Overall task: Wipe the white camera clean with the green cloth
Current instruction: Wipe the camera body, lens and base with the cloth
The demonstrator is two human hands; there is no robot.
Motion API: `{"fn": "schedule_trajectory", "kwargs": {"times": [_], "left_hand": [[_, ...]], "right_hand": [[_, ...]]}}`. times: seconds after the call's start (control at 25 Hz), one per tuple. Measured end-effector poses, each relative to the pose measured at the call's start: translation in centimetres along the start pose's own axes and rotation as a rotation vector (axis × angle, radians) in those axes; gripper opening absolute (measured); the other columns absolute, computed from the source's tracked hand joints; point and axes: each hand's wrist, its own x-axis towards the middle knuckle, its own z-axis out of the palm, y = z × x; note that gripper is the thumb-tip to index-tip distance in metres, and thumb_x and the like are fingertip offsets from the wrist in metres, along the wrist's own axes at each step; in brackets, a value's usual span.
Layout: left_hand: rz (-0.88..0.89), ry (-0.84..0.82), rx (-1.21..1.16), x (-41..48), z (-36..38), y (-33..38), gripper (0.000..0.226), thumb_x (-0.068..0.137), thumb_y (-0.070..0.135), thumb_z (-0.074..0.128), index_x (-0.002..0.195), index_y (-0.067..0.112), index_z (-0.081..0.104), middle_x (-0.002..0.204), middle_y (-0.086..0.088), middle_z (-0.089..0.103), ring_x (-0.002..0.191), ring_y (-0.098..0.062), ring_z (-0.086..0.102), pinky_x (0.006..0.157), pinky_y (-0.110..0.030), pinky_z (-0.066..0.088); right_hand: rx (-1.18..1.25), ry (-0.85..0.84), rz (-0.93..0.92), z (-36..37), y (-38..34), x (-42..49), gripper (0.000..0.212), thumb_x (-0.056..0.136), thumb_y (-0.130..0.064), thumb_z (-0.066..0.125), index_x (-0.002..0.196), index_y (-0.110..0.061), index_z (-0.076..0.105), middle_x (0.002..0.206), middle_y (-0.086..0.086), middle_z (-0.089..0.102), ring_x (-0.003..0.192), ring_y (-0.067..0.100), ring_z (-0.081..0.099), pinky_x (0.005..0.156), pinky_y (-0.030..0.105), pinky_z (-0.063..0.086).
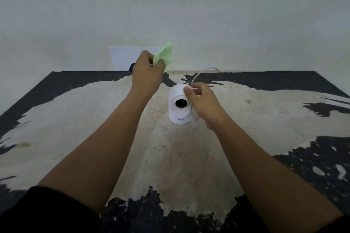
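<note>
The white camera (180, 107) stands upright near the table's (75, 119) far edge, lens facing the person. The right hand (202, 104) pinches its cable (197, 76) against the camera's right side. The left hand (146, 73) grips the green cloth (164, 56), raised up-left of the camera, apart from it.

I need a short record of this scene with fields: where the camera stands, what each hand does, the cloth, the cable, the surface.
camera: white camera upright on the table, lens toward the wearer
left hand: left hand holds the green cloth raised, apart from the camera
right hand: right hand at the camera's right side, pinching the white cable
cable: runs back toward the wall
surface: worn table, black with pale patches
</note>
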Motion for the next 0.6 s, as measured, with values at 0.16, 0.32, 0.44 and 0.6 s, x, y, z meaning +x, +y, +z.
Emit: {"fn": "schedule_trajectory", "kwargs": {"times": [0.16,0.32,0.44,0.6], "left_hand": [[0.002,-0.451,0.041,-0.7,2.9,-1.0,0.016,0.091,0.023,0.050,0.095,0.008,0.054,0.084,-0.006,0.061,0.073,-0.017,0.054,0.070,-0.035,0.047],[-0.257,-0.623,-0.147,-0.7,3.4,-2.0,0.029,0.095,0.035,0.046,0.098,0.014,0.066,0.094,-0.006,0.070,0.078,-0.016,0.063,0.070,-0.028,0.052],[-0.423,-0.607,-0.217,-0.6,3.7,-3.4,0.036,0.094,0.045,0.044,0.094,0.015,0.063,0.107,-0.014,0.068,0.094,-0.026,0.063,0.093,-0.043,0.051],[-0.506,-0.551,-0.257,-1.6,3.1,-4.9,0.052,0.093,0.057,0.033,0.097,0.014,0.063,0.110,-0.012,0.067,0.105,-0.024,0.062,0.100,-0.040,0.046]], "right_hand": [[0.151,0.039,0.027,0.4,0.7,0.0,0.036,0.087,-0.041,0.062,0.114,-0.023,0.048,0.107,-0.002,0.062,0.096,0.013,0.063,0.087,0.041,0.053],[0.177,0.112,0.000,1.0,1.2,-0.3,0.036,0.086,-0.039,0.065,0.107,-0.017,0.046,0.101,-0.004,0.060,0.094,0.015,0.061,0.083,0.036,0.053],[0.127,0.132,0.005,1.1,1.2,-0.4,0.037,0.087,-0.042,0.062,0.106,-0.015,0.046,0.095,-0.008,0.055,0.086,0.007,0.056,0.080,0.031,0.050],[0.121,0.132,0.059,1.1,0.9,-0.4,0.037,0.087,-0.047,0.060,0.107,-0.019,0.045,0.099,-0.006,0.055,0.091,0.011,0.056,0.086,0.034,0.050]]}}
